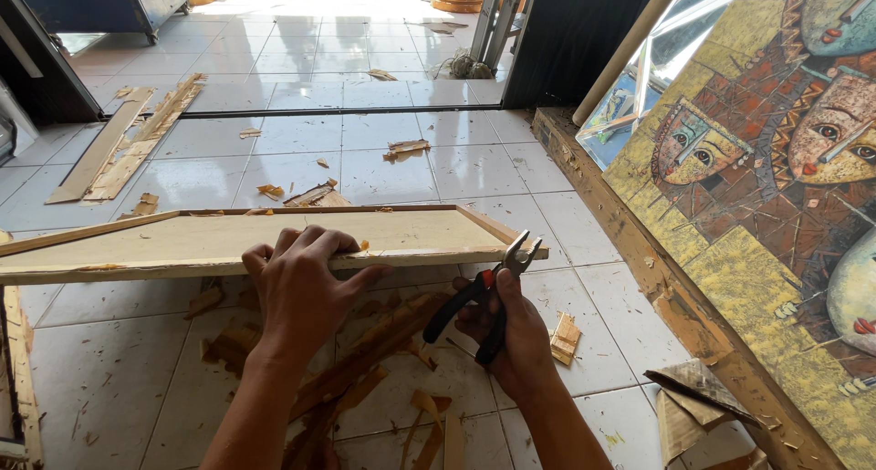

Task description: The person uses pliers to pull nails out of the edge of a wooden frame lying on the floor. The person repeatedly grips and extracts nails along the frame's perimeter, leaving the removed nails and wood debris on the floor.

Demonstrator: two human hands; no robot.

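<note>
A stretched canvas on a wooden frame (pixel 228 237) lies nearly flat in front of me, back side up, its near rail facing me. My left hand (pixel 301 283) grips that near rail, fingers curled over the top edge. My right hand (pixel 511 329) holds black-handled pliers (pixel 484 297). The metal jaws (pixel 520 254) bite at the frame's right corner.
Splintered wood strips (pixel 383 342) litter the white tiled floor under the frame. More planks (pixel 128 141) lie at the far left. A large painted canvas with faces (pixel 766 205) leans along the right on a wooden beam (pixel 639 242). Torn cardboard (pixel 684 402) lies near it.
</note>
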